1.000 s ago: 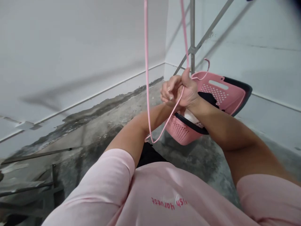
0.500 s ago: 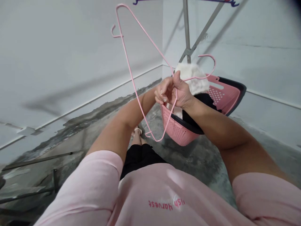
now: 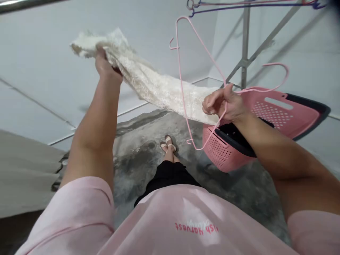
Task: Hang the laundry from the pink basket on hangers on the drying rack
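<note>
My left hand (image 3: 108, 65) grips one end of a long cream lace cloth (image 3: 159, 88), raised at the upper left. The cloth stretches down to the right and passes behind a pink hanger (image 3: 180, 67). My right hand (image 3: 224, 102) has its fingers curled round the hanger near its hook, which points right. Below and right of that hand is a pink basket (image 3: 217, 150) with a dark rim and black cloth (image 3: 233, 132) inside. The far end of the cream cloth is partly hidden behind my right hand.
A grey metal rack frame (image 3: 245, 42) rises behind the basket. Purple and pink hangers (image 3: 255, 5) are at the top right. A metal bar (image 3: 23, 5) crosses the top left corner. Pale fabric (image 3: 26, 173) is at the left edge, and my feet (image 3: 168, 143) stand on the concrete floor.
My left hand has moved from beside my right hand to the upper left, drawing the cream cloth out of the basket. The view has shifted left; my right hand still holds the hanger.
</note>
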Motion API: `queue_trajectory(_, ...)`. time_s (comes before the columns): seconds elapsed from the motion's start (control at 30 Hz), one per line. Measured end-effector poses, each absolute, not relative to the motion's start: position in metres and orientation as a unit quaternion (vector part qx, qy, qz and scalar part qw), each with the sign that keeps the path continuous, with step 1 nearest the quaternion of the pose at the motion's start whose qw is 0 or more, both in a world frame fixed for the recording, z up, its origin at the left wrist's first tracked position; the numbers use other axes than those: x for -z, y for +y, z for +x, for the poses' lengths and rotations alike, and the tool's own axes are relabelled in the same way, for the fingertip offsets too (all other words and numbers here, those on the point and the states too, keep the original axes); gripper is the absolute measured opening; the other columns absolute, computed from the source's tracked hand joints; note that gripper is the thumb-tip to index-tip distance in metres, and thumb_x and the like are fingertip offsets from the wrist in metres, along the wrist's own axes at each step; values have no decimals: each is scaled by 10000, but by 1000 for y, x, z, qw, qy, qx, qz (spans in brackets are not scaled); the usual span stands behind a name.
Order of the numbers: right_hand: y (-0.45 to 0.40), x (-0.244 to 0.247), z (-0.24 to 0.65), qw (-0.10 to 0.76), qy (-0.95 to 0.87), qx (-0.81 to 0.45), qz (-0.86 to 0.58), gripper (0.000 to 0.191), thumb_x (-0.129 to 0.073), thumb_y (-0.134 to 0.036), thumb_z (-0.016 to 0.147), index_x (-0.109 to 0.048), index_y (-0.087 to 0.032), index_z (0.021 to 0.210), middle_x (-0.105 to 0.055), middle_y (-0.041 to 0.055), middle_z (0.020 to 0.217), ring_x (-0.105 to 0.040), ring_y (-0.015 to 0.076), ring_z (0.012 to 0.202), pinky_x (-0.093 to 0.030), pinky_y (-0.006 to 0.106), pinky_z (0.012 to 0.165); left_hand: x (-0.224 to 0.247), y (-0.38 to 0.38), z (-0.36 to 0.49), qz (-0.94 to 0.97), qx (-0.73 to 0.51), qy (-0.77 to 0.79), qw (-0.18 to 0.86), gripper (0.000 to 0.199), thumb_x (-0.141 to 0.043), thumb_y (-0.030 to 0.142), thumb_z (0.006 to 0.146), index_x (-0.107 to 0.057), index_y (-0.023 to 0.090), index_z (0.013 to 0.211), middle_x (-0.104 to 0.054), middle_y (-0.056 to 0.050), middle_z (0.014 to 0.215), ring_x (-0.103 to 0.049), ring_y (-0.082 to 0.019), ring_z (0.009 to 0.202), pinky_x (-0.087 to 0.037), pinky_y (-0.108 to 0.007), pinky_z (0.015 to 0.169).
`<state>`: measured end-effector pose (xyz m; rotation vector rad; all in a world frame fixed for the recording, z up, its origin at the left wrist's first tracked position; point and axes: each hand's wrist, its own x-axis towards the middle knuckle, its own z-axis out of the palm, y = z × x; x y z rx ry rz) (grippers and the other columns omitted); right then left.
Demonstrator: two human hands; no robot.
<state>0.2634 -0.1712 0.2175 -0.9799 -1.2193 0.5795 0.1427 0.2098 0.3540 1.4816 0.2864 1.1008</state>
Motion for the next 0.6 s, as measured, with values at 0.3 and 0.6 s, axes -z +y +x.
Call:
queue_trajectory(0.3, -167, -219, 292, 627, -516, -198, -549, 732, -567, -884, 660, -741, -173, 659, -607, 82, 563, -530, 119, 503, -347, 327, 514, -266, 216, 4, 523, -547, 221, 615, 163, -471, 307, 1028, -456, 214, 895, -532, 86, 649, -520, -68, 771, -495, -253, 835)
queue_trajectory(0.6, -194, -242, 216, 632, -475, -98, -605, 664, -612, -859, 659, -785, -221, 725, -585, 91, 555, -522, 126, 459, -342, 359, 477, -171, 171, -45, 661, -342, 243, 622, 348, -816, 355, 635, -584, 173, 819, -590, 16, 637, -580, -125, 592, -445, -224, 570)
